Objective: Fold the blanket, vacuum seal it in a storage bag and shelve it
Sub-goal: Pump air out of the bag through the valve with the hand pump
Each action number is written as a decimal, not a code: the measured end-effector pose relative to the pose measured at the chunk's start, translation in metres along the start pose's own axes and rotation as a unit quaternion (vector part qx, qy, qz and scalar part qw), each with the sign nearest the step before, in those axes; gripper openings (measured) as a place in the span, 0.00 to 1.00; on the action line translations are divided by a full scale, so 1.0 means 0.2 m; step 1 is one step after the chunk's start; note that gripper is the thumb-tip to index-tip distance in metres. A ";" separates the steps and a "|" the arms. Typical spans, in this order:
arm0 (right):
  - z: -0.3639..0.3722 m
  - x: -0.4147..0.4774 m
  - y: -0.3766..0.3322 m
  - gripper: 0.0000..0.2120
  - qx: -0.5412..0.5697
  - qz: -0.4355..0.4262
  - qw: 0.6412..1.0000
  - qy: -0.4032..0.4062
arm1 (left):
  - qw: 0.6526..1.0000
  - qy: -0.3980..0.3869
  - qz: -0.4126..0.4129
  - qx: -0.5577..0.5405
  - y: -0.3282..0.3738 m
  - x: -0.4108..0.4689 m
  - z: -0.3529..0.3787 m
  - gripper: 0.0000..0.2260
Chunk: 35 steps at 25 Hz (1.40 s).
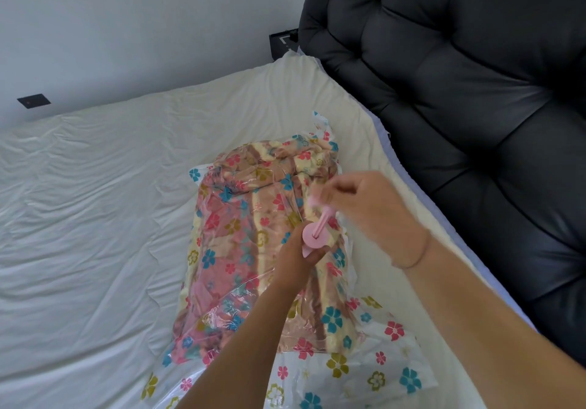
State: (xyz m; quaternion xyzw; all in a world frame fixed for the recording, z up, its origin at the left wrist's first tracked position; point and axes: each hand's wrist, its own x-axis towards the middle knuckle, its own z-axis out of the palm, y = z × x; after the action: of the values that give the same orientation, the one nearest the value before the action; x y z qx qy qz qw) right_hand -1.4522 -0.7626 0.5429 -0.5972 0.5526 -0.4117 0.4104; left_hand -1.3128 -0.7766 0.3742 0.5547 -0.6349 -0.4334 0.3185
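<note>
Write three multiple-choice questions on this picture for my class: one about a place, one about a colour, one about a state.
1. Where is the blanket?
A. On the floor
B. Inside the storage bag on the bed
C. On a shelf

2. What colour is the pump?
A. Pink
B. Green
C. Black

3. What is the right hand doing?
A. Lying flat on the bed
B. Gripping the top of the pump
C. Hanging idle

Answers:
1 B: the blanket shows through the clear flowered plastic, which lies on the white sheet.
2 A: its disc and rod are plainly pink.
3 B: its fingers curl round the pump's top end, while the left hand holds the pump's body against the bag.
</note>
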 end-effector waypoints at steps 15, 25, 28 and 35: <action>0.03 0.01 0.02 0.12 -0.015 -0.009 1.000 -0.006 | 1.000 -0.013 -0.003 0.002 0.00 0.01 -0.01 0.19; -0.03 0.02 -0.10 0.12 -0.009 -0.043 0.999 0.004 | 1.000 -0.009 -0.008 0.000 -0.02 0.02 -0.01 0.18; 0.10 0.00 0.16 0.17 -0.058 0.067 0.996 -0.025 | 1.000 -0.014 0.004 0.006 -0.02 0.01 0.01 0.16; -0.02 0.01 -0.08 0.12 -0.056 -0.031 0.998 -0.014 | 1.000 -0.006 -0.002 -0.004 -0.02 0.03 0.00 0.18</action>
State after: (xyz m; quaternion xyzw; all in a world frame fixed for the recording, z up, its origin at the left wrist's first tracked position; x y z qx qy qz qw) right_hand -1.4502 -0.7642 0.5592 -0.6417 0.5502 -0.3841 0.3714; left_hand -1.3115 -0.7819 0.3699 0.5519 -0.6342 -0.4400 0.3156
